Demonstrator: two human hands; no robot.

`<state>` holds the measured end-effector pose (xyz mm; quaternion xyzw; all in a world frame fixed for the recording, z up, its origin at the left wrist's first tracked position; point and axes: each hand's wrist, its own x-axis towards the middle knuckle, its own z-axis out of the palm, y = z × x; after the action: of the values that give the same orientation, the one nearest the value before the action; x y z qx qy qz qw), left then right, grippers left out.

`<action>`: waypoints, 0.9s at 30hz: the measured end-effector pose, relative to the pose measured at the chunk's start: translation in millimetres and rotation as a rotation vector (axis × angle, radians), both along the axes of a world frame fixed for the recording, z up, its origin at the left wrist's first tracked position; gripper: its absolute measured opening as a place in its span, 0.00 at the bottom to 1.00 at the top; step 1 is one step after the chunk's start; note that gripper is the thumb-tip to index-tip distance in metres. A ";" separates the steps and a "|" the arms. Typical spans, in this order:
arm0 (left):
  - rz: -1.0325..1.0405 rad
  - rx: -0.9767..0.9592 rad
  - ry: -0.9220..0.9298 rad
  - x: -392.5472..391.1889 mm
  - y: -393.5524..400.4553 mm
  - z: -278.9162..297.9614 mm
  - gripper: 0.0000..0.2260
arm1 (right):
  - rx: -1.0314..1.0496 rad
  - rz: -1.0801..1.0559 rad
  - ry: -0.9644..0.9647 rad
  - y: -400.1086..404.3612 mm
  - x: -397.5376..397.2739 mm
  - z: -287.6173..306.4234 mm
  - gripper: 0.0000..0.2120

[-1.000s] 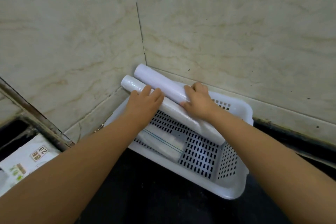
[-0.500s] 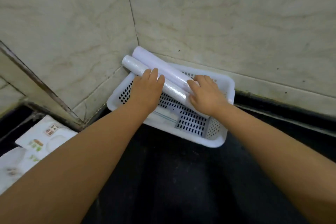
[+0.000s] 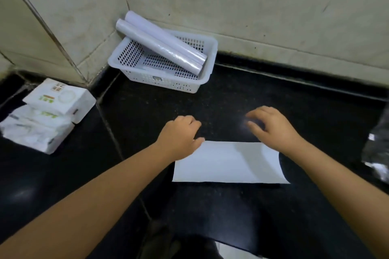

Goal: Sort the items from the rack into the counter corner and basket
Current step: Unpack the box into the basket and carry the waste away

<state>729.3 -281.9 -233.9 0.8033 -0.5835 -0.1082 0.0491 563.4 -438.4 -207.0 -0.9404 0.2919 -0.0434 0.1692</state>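
Note:
A white perforated basket (image 3: 190,85) stands in the corner of the black counter against the tiled walls. Two white rolls (image 3: 160,43) lie slanted across it, their upper ends poking over its far-left rim. A flat white packet shows on the basket floor under them. My left hand (image 3: 181,135) hovers over the counter with fingers curled and nothing in it, its thumb at the top-left corner of a white sheet (image 3: 228,163). My right hand (image 3: 268,127) is above the sheet's upper right, fingers spread and empty.
Several white tissue packs (image 3: 47,114) with green print are stacked at the left on the counter. A crinkled shiny bag (image 3: 377,153) sits at the right edge. A seam (image 3: 111,132) runs across the black counter left of my hands.
Both hands have let go of the rolls and pulled back toward me, away from the basket. The view has tilted down, showing the white sheet and more counter.

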 end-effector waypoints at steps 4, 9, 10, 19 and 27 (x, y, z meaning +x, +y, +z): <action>0.014 0.010 -0.039 -30.9 14.0 -3.1 0.21 | 0.021 -0.155 0.025 12.7 -63.3 -5.3 0.16; 0.103 0.121 -0.137 -96.6 -6.3 9.8 0.16 | 0.038 -0.247 0.231 26.6 -130.7 -14.5 0.22; 0.090 0.125 -0.148 -114.4 -12.1 13.0 0.15 | 0.062 -0.258 0.241 28.8 -143.1 -12.5 0.22; -0.173 0.108 -0.166 -329.1 -84.6 54.8 0.18 | -0.084 -0.371 0.279 26.0 -324.6 30.7 0.26; -0.367 0.044 -0.161 -473.2 -138.8 64.1 0.19 | -0.079 -0.574 0.318 4.5 -475.6 41.4 0.24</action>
<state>256.1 -420.7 -169.8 0.6903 -0.7198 -0.0634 -0.0358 87.9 -433.9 -165.6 -0.8205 0.5659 0.0469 0.0656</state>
